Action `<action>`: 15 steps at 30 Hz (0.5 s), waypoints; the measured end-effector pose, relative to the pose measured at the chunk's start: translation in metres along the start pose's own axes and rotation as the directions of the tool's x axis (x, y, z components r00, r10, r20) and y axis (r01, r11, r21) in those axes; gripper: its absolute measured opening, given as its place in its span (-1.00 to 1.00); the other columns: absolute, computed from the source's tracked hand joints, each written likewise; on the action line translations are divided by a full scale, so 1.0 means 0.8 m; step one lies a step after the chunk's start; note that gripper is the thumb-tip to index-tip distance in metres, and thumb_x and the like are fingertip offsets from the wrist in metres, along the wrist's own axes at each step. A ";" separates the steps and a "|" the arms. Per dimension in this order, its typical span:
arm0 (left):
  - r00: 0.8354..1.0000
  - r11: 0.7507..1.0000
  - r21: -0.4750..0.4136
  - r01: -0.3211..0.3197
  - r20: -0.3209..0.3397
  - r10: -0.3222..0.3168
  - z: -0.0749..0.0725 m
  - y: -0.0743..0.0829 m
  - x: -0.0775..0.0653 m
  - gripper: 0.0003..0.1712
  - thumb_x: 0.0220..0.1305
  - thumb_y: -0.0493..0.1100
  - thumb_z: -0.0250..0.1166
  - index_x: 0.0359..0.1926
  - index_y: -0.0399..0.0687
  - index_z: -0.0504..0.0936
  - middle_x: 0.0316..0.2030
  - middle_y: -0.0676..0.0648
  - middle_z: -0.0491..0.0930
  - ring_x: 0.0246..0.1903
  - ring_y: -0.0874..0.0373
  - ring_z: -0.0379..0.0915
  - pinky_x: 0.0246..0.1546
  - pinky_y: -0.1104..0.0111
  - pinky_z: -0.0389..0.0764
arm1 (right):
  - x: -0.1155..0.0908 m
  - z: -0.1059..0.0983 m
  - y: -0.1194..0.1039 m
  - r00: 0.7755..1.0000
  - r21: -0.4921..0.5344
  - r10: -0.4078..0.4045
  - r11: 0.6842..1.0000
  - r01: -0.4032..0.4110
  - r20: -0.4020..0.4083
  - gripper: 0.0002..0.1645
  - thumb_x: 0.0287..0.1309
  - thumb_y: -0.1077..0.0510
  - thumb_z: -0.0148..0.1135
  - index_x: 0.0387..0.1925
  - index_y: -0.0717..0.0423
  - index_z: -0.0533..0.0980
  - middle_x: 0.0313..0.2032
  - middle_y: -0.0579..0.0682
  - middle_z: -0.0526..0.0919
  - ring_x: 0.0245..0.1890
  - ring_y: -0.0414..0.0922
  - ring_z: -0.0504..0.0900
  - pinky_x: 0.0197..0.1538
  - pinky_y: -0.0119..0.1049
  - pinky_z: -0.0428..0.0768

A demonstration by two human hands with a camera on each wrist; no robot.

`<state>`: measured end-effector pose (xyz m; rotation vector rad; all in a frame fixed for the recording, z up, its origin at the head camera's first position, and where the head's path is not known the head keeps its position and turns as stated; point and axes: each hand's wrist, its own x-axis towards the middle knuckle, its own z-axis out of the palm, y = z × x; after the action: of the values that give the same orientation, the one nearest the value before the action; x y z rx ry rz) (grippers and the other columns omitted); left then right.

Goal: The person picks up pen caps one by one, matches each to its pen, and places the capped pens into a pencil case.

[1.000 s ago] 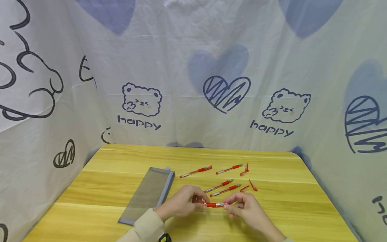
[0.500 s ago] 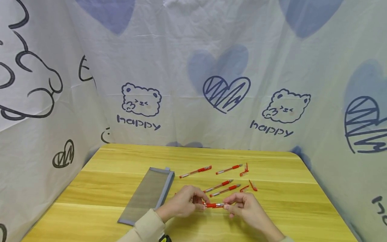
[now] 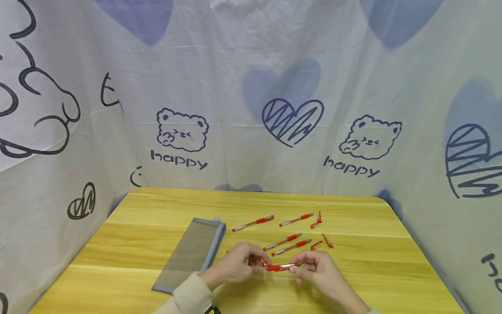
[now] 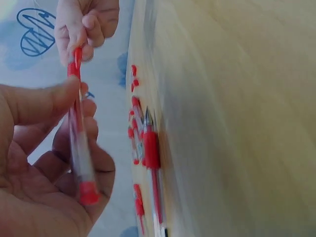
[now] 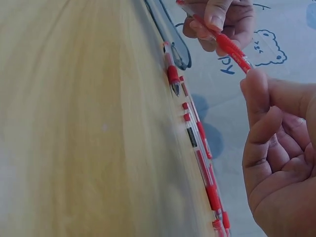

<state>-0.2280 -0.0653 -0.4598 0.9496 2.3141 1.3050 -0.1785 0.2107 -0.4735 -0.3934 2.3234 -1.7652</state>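
A red gel pen (image 3: 273,267) lies level between my two hands, close over the front of the table. My left hand (image 3: 241,261) grips its clear barrel; in the left wrist view the thumb presses along the barrel (image 4: 82,160) and the red end plug sticks out below. At the other end, my right hand (image 3: 319,269) pinches the pen between thumb and forefinger, which cover that tip in the right wrist view. Just beyond the hands lie two uncapped red pens, one nearer (image 3: 291,247) and one farther (image 3: 283,241).
A grey mesh zip pouch (image 3: 188,255) lies left of the hands. Farther back are a capped red pen (image 3: 252,223) and another uncapped pen (image 3: 296,220). Several loose red caps (image 3: 327,240) lie at the right. Another uncapped pen (image 4: 152,153) lies near my left hand.
Both hands keep hold of the pen in nearly the same place. The pen has turned slightly between the fingers, and the head view has shifted a little.
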 end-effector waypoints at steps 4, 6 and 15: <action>1.000 1.000 0.015 -0.007 0.026 0.007 -0.003 0.000 -0.001 -0.88 0.36 -0.31 0.48 -0.14 -0.04 0.84 -0.44 0.07 0.67 -0.50 0.38 0.43 -0.41 0.52 0.48 | -0.001 0.004 -0.001 1.000 0.030 -0.001 1.000 0.002 -0.028 -0.60 0.39 0.19 0.42 0.07 0.46 0.62 -0.15 0.32 0.79 -0.35 -0.14 0.82 -0.17 -0.34 0.77; 0.999 1.000 0.026 -0.004 0.032 0.003 -0.004 0.001 -0.002 -0.87 0.37 -0.30 0.47 -0.12 -0.02 0.83 -0.42 0.07 0.68 -0.47 0.38 0.46 -0.37 0.52 0.52 | 0.000 0.005 -0.002 0.999 0.061 0.000 0.998 0.003 -0.044 -0.55 0.39 0.20 0.41 0.11 0.51 0.59 -0.12 0.32 0.78 -0.32 -0.12 0.84 -0.14 -0.32 0.80; 0.998 0.999 0.031 0.022 0.051 -0.024 0.002 0.003 -0.003 -0.82 0.41 -0.30 0.44 -0.03 0.01 0.77 -0.39 0.13 0.67 -0.43 0.40 0.51 -0.35 0.51 0.55 | 0.003 0.007 0.003 0.992 0.088 0.076 0.994 -0.066 -0.105 -0.51 0.36 0.18 0.45 0.15 0.46 0.59 -0.12 0.30 0.81 -0.37 -0.12 0.85 -0.54 -0.52 0.41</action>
<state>-0.2242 -0.0647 -0.4588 0.9516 2.3054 1.2257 -0.1789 0.2052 -0.4774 -0.2036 2.2932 -1.8864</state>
